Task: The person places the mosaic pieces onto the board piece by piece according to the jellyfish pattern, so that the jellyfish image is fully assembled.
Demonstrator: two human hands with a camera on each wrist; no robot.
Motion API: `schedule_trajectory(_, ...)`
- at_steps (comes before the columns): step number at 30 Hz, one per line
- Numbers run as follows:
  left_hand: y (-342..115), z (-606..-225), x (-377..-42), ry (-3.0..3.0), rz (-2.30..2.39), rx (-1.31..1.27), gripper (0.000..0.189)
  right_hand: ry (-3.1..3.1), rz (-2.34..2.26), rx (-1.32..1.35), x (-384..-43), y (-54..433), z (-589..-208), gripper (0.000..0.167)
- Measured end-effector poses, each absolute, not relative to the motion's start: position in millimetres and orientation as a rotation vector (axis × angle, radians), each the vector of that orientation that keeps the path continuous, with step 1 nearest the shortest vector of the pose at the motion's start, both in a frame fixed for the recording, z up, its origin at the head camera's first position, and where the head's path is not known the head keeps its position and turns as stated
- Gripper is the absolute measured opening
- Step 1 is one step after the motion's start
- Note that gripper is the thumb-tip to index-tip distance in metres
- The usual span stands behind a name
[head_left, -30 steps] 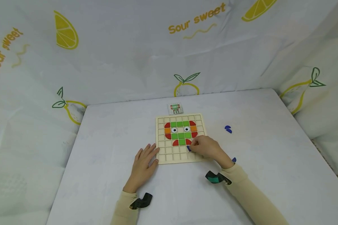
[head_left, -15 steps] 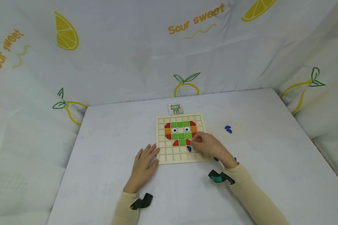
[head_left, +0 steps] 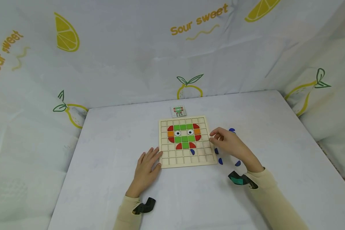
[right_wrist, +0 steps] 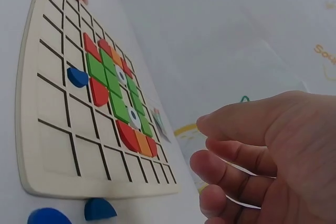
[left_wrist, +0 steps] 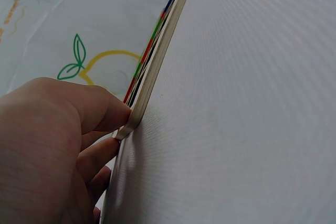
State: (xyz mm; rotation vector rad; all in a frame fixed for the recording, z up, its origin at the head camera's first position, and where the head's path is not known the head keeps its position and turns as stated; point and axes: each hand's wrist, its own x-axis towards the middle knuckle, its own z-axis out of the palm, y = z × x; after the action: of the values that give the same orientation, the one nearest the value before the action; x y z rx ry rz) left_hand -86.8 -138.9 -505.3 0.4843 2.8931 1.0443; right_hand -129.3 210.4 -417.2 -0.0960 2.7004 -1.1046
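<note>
A pale wooden grid board (head_left: 169, 162) lies on the table, bearing green, red and orange tiles and two round eye tiles (head_left: 177, 133). One blue half-round piece (head_left: 192, 152) sits on the board just under the lower right red tile. My left hand (head_left: 146, 171) rests at the board's left edge, thumb and fingertips touching its near corner in the left wrist view. My right hand (head_left: 231, 145) is over the board's right edge with its fingers loosely bent and nothing between them, as the right wrist view (right_wrist: 247, 166) shows.
More blue half-round pieces (head_left: 220, 161) lie on the table right of the board, one farther right (head_left: 237, 163) and one (head_left: 232, 130) partly behind the right hand. A small picture card (head_left: 178, 111) lies beyond the board's far edge. A lemon-print cloth hangs behind.
My right hand has let go of the blue half-round piece, leaving it on the board, and has moved right past the board's edge. My left hand stays put.
</note>
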Motion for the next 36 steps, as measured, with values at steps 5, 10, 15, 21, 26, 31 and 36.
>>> schedule_trajectory(5, -139, -506, -87, 2.898, 1.044, 0.487, 0.047, 2.742, -1.065, -0.103, -121, 225, -414, 0.025)
schedule_trajectory(10, -139, -506, -87, 2.895, 1.053, 0.488, 0.047, 2.764, -1.05, -0.098, -113, 241, -413, 0.025)
schedule_trajectory(15, -139, -506, -87, 2.898, 1.052, 0.5, 0.048, 2.776, -1.041, -0.076, -105, 257, -415, 0.026)
schedule_trajectory(21, -140, -505, -87, 2.904, 1.039, 0.498, 0.047, 2.796, -0.997, -0.026, -97, 271, -421, 0.024)
schedule_trajectory(26, -140, -504, -86, 2.892, 1.046, 0.48, 0.047, 2.775, -0.988, 0.016, -87, 278, -426, 0.026)
schedule_trajectory(31, -139, -505, -86, 2.878, 1.056, 0.468, 0.048, 2.757, -0.972, 0.074, -72, 282, -431, 0.03)
schedule_trajectory(36, -138, -507, -86, 2.884, 1.06, 0.477, 0.048, 2.776, -0.947, 0.136, -57, 285, -438, 0.04)
